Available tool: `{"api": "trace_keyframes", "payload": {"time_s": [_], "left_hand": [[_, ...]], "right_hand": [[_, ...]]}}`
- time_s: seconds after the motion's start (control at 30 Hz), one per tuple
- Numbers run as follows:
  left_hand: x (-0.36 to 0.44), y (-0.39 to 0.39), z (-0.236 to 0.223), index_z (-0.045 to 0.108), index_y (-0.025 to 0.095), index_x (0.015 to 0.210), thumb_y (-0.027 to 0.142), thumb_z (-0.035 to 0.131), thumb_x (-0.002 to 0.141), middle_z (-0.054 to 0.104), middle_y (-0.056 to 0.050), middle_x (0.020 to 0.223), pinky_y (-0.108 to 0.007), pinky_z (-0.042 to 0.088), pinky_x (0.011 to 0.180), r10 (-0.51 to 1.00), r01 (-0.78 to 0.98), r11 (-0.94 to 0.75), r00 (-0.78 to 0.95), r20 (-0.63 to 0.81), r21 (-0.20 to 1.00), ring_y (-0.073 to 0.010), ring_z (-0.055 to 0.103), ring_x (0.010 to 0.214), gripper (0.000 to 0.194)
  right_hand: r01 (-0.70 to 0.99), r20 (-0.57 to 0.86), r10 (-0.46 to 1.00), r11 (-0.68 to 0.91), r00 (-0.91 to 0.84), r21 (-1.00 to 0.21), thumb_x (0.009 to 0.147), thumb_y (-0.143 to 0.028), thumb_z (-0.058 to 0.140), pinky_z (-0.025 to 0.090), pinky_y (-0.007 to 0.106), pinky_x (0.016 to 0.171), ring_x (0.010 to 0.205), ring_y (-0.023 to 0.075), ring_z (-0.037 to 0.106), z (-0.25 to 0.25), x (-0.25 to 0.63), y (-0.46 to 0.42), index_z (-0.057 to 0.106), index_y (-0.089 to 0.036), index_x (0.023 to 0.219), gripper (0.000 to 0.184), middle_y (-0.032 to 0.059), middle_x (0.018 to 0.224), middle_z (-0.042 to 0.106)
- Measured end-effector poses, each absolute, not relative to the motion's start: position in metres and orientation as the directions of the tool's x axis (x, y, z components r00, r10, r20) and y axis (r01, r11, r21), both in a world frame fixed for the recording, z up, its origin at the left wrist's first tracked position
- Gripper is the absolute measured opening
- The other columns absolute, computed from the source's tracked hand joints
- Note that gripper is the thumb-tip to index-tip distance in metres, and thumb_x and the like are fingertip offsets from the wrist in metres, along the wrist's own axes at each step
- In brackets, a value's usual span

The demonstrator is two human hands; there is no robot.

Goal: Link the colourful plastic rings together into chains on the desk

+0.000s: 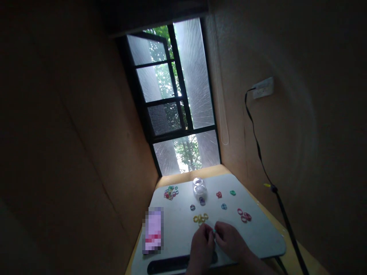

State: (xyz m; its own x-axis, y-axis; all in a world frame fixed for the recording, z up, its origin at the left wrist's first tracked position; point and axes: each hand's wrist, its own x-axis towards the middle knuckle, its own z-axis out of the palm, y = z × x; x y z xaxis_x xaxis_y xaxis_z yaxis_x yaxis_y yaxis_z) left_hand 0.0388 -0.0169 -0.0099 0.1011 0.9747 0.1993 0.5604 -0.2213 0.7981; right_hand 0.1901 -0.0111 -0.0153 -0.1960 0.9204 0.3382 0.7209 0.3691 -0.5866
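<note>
My left hand [203,240] and my right hand [228,237] meet fingertip to fingertip low over the white table board. Between their pinched fingers shows a tiny green piece [214,231], perhaps a hair tie; most of it is hidden. Just beyond my left hand lies a group of yellow ring-shaped hair ties [200,218]. Pink hair ties [244,215] lie to the right of my right hand. Farther off are small clusters of blue [224,206], red [219,194] and green [233,193] ties, along with a dark one [192,207].
A clear jar [198,187] stands toward the back of the white board [177,225], a purplish tie [202,201] before it. Mixed ties [171,193] are heaped back left. A blurred-out purple packet [153,230] lies left, a dark slot [169,264] in front. A cable [282,210] hangs right.
</note>
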Motion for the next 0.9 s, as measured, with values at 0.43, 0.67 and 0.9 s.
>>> {"api": "trace_keyframes", "payload": {"time_s": [0.43, 0.67, 0.9], "left_hand": [[0.041, -0.025, -0.005, 0.053, 0.020, 0.077, 0.022, 0.052, 0.084, 0.060, 0.001, 0.072, -0.026, 0.037, 0.064, 0.974, 0.564, -0.227, 0.118, 0.195, 0.794, -0.0155, 0.054, 0.068, 0.007], [0.040, -0.026, -0.006, 0.053, 0.020, 0.077, 0.021, 0.053, 0.083, 0.060, 0.001, 0.072, -0.025, 0.037, 0.064, 0.970, 0.543, -0.243, 0.133, 0.203, 0.804, -0.0152, 0.054, 0.068, 0.006], [0.042, -0.030, 0.001, 0.053, 0.019, 0.078, 0.016, 0.052, 0.082, 0.060, 0.001, 0.073, -0.025, 0.035, 0.065, 0.978, 0.583, -0.208, 0.117, 0.172, 0.785, -0.0147, 0.053, 0.069, 0.005]], "right_hand": [[0.747, 0.342, 0.923, 0.353, -0.178, -0.563, 0.078, -0.019, 0.046, 0.031, 0.026, 0.062, 0.065, 0.0154, 0.052, -0.013, 0.190, -0.014, 0.051, -0.021, 0.070, 0.010, 0.0000, 0.069, 0.060], [0.748, 0.334, 0.924, 0.353, -0.185, -0.561, 0.079, -0.019, 0.047, 0.031, 0.026, 0.062, 0.065, 0.0153, 0.052, -0.017, 0.189, -0.011, 0.051, -0.021, 0.070, 0.010, 0.0000, 0.069, 0.060], [0.757, 0.330, 0.928, 0.340, -0.173, -0.559, 0.079, -0.020, 0.047, 0.029, 0.026, 0.061, 0.065, 0.0146, 0.051, -0.017, 0.190, -0.013, 0.051, -0.020, 0.071, 0.009, -0.0002, 0.069, 0.059]]}}
